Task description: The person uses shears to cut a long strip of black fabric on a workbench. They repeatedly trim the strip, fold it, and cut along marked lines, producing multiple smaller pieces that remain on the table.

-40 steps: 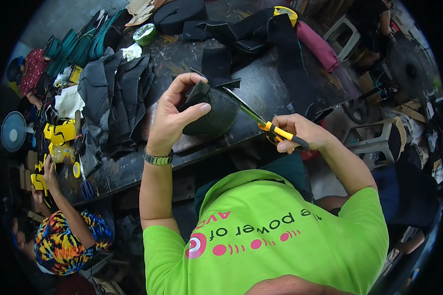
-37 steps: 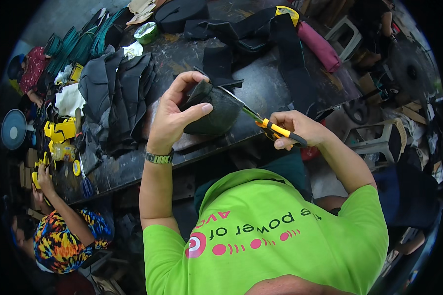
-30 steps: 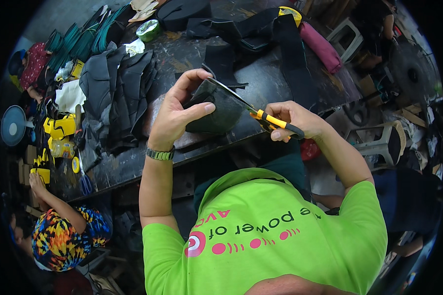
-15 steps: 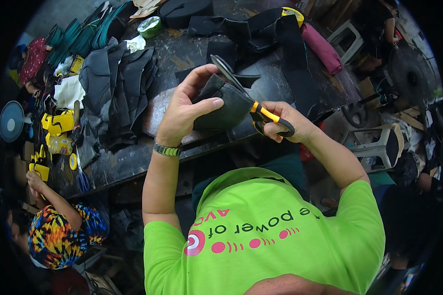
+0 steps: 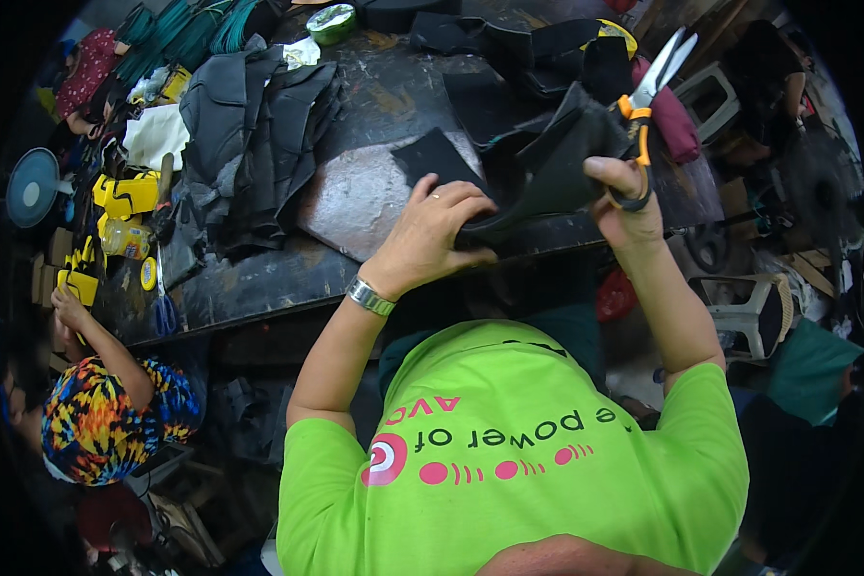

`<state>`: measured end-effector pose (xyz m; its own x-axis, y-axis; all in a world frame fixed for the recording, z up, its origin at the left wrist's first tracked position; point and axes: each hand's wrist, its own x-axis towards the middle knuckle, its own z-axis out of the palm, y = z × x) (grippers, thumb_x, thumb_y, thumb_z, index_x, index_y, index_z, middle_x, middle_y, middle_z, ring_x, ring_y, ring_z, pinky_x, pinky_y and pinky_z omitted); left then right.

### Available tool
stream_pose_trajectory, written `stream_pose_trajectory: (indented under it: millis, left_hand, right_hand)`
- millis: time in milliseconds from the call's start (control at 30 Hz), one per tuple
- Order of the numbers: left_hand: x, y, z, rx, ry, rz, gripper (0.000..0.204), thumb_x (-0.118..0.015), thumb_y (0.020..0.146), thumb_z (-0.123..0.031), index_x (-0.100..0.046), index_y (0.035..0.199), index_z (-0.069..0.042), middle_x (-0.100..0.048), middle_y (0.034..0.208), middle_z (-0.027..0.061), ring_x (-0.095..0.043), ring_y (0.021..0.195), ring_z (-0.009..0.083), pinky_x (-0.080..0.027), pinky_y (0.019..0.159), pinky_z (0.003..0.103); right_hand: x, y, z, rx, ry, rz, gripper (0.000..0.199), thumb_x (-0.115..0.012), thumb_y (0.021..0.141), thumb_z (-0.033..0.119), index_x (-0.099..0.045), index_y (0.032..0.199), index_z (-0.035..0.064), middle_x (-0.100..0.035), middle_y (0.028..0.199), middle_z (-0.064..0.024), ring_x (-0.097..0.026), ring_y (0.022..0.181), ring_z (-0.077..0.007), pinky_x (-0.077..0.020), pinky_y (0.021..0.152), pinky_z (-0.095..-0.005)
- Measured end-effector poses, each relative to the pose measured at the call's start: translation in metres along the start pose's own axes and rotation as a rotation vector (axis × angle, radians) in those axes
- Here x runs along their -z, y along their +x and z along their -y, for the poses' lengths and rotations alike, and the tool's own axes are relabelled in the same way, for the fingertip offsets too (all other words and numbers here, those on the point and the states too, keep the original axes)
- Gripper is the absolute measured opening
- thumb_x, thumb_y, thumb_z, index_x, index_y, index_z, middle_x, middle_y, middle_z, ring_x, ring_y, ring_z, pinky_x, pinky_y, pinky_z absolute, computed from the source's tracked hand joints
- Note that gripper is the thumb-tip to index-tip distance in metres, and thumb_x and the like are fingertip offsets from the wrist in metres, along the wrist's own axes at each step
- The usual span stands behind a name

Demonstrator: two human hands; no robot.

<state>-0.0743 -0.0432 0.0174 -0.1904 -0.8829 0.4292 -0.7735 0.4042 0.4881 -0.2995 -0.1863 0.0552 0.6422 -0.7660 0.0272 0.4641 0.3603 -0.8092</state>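
My right hand (image 5: 629,211) grips scissors (image 5: 636,134) with orange and black handles; their silver blades point up and away over the table's right side. A large, curved piece of black sheet material (image 5: 562,178) stretches between my hands, and its right end reaches my right thumb. At the sheet's left end my left hand (image 5: 432,235) is closed on its edge, thumb below and fingers above. Beyond those fingers a smaller black piece (image 5: 435,156) lies partly over a pale, shiny slab (image 5: 355,192).
A stack of black cut pieces (image 5: 250,154) covers the dark table's (image 5: 230,288) left part. Black strips (image 5: 509,48), a green tape roll (image 5: 331,24) and a maroon roll (image 5: 677,125) lie farther back. Another person (image 5: 115,413) sits at the left, near blue-handled scissors (image 5: 166,312).
My right hand has moved right and up with the scissors, away from the black piece held earlier. My left hand has lowered to the right, and a larger sheet now spans both hands.
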Motion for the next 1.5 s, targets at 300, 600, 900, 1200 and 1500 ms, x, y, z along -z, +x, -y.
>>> stream_pose_trajectory:
  millis: [300,600,900,1200,1500]
  left_hand:
    - [0.101,-0.010,0.007,-0.088,0.250,-0.536,0.058,-0.089,0.071,-0.022,-0.066,0.121,-0.003,-0.071,0.114,0.0165,-0.071,0.098,0.0301,-0.058,0.083,0.038]
    - [0.244,-0.032,0.161,0.589,1.003,-0.486,0.076,-0.070,0.089,-0.050,-0.046,0.147,-0.008,-0.050,0.141,0.0259,-0.048,0.130,0.0434,-0.042,0.108,0.046]
    - [0.193,-0.019,0.137,0.334,1.087,-0.706,0.061,-0.065,0.094,-0.044,-0.049,0.144,-0.013,-0.055,0.137,0.0176,-0.050,0.131,0.0347,-0.040,0.108,0.044]
    - [-0.019,0.066,0.041,-0.078,0.212,0.007,0.074,-0.080,0.075,-0.012,-0.050,0.143,-0.015,-0.054,0.136,0.0138,-0.052,0.128,0.0342,-0.043,0.106,0.043]
    - [-0.051,0.028,0.039,0.418,-1.397,-0.798,0.025,-0.058,0.103,-0.025,-0.065,0.113,-0.004,-0.071,0.110,0.0099,-0.069,0.101,0.0259,-0.052,0.101,0.051]
  right_hand:
    - [0.017,0.007,-0.003,-0.012,0.071,0.098,0.024,-0.072,0.094,0.027,-0.064,0.104,0.0070,-0.064,0.084,-0.0058,-0.059,0.074,-0.0159,-0.0477,0.073,-0.0288]
    - [0.012,-0.026,-0.037,-0.249,-0.220,0.065,0.035,-0.078,0.083,0.016,-0.057,0.109,0.0033,-0.062,0.080,-0.0060,-0.062,0.068,-0.0135,-0.0508,0.064,-0.0263]
    - [0.017,-0.044,-0.023,-0.185,-0.230,0.158,0.040,-0.079,0.082,0.017,-0.056,0.112,0.0037,-0.062,0.081,-0.0063,-0.061,0.069,-0.0130,-0.0518,0.064,-0.0263]
    - [0.008,-0.045,-0.036,-0.131,-0.183,0.197,0.046,-0.080,0.082,0.020,-0.055,0.117,0.0035,-0.064,0.084,-0.0089,-0.061,0.071,-0.0134,-0.0517,0.065,-0.0256]
    - [0.030,-0.067,-0.024,-0.163,-0.281,0.337,0.055,-0.083,0.081,0.021,-0.054,0.125,0.0044,-0.063,0.084,-0.0067,-0.060,0.069,-0.0114,-0.0478,0.066,-0.0243]
